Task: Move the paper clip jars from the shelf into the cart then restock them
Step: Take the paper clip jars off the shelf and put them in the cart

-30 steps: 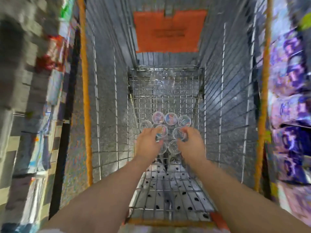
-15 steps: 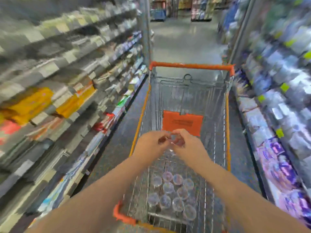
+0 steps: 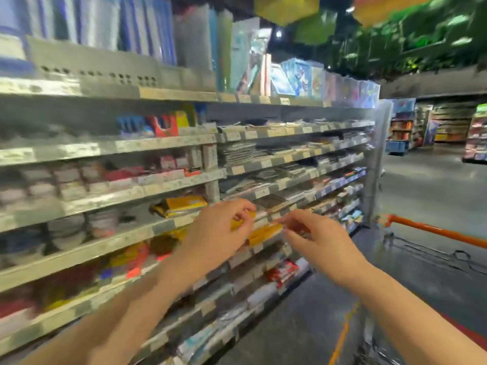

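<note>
Both hands, left hand (image 3: 216, 233) and right hand (image 3: 319, 238), hover with fingers curled before the shelf (image 3: 110, 243); any grip is too blurred to tell. The cart (image 3: 437, 230) stands right. Jars are unseen.

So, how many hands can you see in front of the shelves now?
2: the left hand and the right hand, both raised before the shelves; none seems hidden.

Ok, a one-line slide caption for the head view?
Both hands, left hand and right hand, reach toward stocked shelves; orange-handled cart at right.
</note>
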